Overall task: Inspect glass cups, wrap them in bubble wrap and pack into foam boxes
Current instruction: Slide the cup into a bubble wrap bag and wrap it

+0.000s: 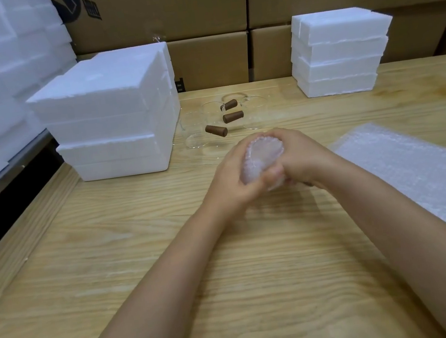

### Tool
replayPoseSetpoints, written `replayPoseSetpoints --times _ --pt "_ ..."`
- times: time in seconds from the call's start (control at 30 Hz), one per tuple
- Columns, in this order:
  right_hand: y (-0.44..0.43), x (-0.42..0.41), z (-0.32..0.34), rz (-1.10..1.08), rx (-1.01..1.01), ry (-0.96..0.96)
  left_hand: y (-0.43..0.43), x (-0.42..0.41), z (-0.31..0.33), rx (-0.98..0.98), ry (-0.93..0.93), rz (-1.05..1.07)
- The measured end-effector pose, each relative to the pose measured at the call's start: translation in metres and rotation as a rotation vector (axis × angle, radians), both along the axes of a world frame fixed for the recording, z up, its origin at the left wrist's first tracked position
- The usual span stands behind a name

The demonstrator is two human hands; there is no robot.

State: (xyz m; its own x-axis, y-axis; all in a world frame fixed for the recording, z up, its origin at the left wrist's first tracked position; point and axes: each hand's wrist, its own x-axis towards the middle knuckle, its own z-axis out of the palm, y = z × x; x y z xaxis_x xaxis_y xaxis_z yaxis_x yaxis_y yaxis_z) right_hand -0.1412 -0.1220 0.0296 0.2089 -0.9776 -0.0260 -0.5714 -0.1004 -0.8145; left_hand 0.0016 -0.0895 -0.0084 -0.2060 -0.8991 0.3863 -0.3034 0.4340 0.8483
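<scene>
I judge wrapping in hand: left hand point(232, 174) and right hand point(298, 155), fingers curled round the translucent bubble-wrap bundle point(263, 154), right of the white foam-box stack point(110, 113); next, box it.

You can pass over the open table point(108, 256) near and left, and through the gap between the cups point(213, 115) and the far-right foam stack point(337, 52), but the big foam stack point(110, 113) blocks the far left, bubble wrap point(417, 170) covers the right, and boxes point(209, 61) wall the far edge.
</scene>
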Motion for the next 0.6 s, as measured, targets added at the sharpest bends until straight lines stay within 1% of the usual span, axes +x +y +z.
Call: replayPoseSetpoints --times 0.07,0.13,0.2,0.3,0.33,0.47,0.6 --pt "-0.001 -0.008 0.002 0.041 0.067 -0.012 -0.004 0.007 -0.003 0.053 -0.068 -0.09" --pt "-0.002 -0.017 0.003 0.126 0.174 -0.078 -0.007 0.011 -0.006 0.08 -0.08 -0.034" --pt "-0.002 -0.027 0.003 0.174 0.25 -0.245 -0.008 0.015 -0.005 0.119 -0.041 0.05" --pt "-0.007 -0.035 -0.002 0.162 0.21 -0.496 -0.012 0.02 -0.007 0.174 -0.029 0.197" --pt "-0.008 -0.033 -0.005 0.159 0.169 -0.53 -0.014 0.021 -0.007 0.194 -0.057 0.242" --pt "-0.01 -0.021 -0.02 0.093 0.052 -0.453 -0.016 0.02 -0.01 0.23 -0.224 0.356" --pt "-0.012 -0.019 -0.028 0.053 0.012 -0.425 -0.016 0.017 -0.008 0.221 -0.279 0.382"
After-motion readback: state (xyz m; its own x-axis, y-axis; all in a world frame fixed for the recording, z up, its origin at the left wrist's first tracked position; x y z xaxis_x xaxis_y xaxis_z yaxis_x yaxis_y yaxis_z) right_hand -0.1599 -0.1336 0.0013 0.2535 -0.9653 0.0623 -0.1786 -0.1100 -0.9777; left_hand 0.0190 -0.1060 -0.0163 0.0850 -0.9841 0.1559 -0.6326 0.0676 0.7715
